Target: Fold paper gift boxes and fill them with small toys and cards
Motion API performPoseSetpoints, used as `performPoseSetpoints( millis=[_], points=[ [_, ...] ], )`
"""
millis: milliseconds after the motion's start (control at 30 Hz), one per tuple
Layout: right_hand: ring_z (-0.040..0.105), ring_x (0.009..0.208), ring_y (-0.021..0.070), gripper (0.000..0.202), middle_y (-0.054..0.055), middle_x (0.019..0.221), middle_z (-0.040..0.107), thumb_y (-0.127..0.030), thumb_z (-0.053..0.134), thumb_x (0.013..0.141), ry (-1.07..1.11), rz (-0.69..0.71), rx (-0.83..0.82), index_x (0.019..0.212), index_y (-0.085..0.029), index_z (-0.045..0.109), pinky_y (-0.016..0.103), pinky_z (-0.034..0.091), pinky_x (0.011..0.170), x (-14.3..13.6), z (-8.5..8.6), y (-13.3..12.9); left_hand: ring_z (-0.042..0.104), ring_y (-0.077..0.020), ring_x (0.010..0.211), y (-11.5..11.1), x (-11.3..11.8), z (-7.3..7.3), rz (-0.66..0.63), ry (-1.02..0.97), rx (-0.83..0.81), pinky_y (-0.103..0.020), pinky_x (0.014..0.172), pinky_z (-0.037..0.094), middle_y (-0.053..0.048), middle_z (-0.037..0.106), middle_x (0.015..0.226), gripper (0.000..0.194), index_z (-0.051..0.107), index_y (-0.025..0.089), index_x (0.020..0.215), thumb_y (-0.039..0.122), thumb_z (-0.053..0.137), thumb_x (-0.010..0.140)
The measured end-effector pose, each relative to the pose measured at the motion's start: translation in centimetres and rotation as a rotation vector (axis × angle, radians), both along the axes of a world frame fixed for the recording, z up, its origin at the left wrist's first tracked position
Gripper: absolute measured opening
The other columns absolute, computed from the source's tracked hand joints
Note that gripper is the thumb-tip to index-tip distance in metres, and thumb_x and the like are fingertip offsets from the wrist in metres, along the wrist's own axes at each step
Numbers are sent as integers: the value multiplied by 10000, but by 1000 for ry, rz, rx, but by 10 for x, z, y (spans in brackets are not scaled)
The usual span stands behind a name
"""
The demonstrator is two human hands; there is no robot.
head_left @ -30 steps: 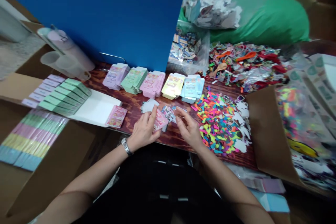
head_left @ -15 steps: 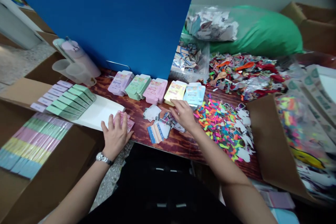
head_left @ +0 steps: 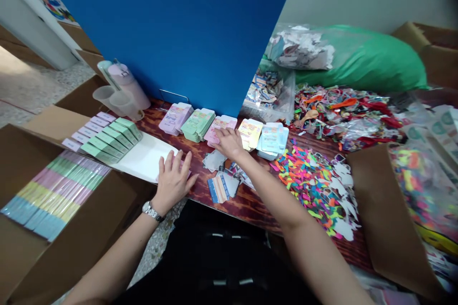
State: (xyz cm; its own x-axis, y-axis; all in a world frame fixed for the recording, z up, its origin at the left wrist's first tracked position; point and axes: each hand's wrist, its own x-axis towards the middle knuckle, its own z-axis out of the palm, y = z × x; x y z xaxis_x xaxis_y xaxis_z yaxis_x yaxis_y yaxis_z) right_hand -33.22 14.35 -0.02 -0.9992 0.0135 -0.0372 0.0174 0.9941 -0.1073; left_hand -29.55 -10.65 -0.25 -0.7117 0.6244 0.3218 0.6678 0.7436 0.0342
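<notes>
My left hand [head_left: 174, 178], with a watch [head_left: 152, 211] on its wrist, is spread over the edge of a white board [head_left: 146, 155]. Pink packaging shows only in slivers beneath its fingers. My right hand [head_left: 229, 143] reaches over a stack of flat pink boxes [head_left: 222, 125], fingers extended and resting on or just above its front. To the left of that stack are purple boxes [head_left: 176, 116] and green boxes [head_left: 198, 123]; to its right, yellow boxes [head_left: 250, 131] and light blue boxes [head_left: 274, 137]. Folded green cartons [head_left: 110, 143] line the board beside purple ones [head_left: 89, 128].
Small printed cards [head_left: 220, 188] lie near the table's front. Colourful balloons [head_left: 304, 181] are heaped at right, beside a cardboard box [head_left: 390, 214]. An open carton at left holds wrapped pastel packs [head_left: 53, 190]. A pink bottle [head_left: 129, 83] and plastic cups [head_left: 123, 105] stand behind.
My right hand has moved left from the yellow stack to the pink one. My left hand remains by the board's edge, its fingers now more spread. The whole view has shifted slightly.
</notes>
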Motion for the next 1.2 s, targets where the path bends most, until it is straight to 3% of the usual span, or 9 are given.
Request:
performPoseSetpoints(
  millis=[133,300,433,533,700,833,933,1033,1200],
  points=[
    [514,1105,266,326,74,1128,646,-386,397,1005,-25,26,65,1111,-232,664,420,412,955,5,8,-2,389,-394,1340,18,-12,7,-119,-72,183,-577,1101,328,-221,497,1375,608,456,93,1420,401,576,910],
    [606,981,180,318,68,1232,615,-239,401,1001,207,11,51,1232,-231,620,317,489,850,28,23,4,542,-265,1209,48,-27,23,-27,-619,717,-431,1040,448,-159,556,1306,590,475,142,1381,465,588,900],
    [597,1082,174,258,82,1257,606,-184,477,975,695,396,68,1155,-168,661,345,496,1006,71,31,5,638,-179,990,69,-28,39,106,-1376,1217,-272,783,537,-118,595,1219,708,450,179,1355,539,696,797],
    [600,1096,170,157,69,1197,626,-147,557,924,823,690,111,1026,-142,676,361,508,1044,102,31,1,624,-123,796,85,-22,49,70,-1605,1262,-195,611,483,-57,624,1047,691,494,193,1256,507,783,713],
    [625,1032,194,109,81,1127,624,-127,613,873,783,823,28,965,-120,670,353,564,956,128,38,1,619,-151,840,104,-10,46,78,-1390,1188,-229,710,486,-64,637,979,658,547,125,1067,415,863,568],
    [597,1116,177,324,129,1308,505,-154,630,884,917,410,-155,1207,-166,612,301,568,948,133,46,3,629,-194,815,106,0,36,111,-903,887,-288,727,486,-59,649,926,559,566,130,1030,440,802,629],
    [573,1171,203,295,149,1372,457,-231,612,914,871,87,-175,1203,-179,634,337,550,991,132,46,2,657,-215,870,105,11,31,39,-663,764,-307,755,502,-81,655,1052,630,490,149,1248,415,726,729],
    [550,1210,221,244,135,1360,489,-256,537,953,690,40,-300,1137,-190,683,372,525,1017,134,46,2,661,-221,968,104,19,27,-108,-498,689,-306,799,516,-108,614,1211,788,289,183,1446,374,681,790],
    [579,1147,173,305,101,1282,551,-343,515,972,480,-69,-835,1221,-198,616,311,537,955,144,51,2,644,-207,955,102,19,22,-271,-269,480,-285,770,521,-87,601,1148,557,425,206,1316,342,661,831]
  ],
)
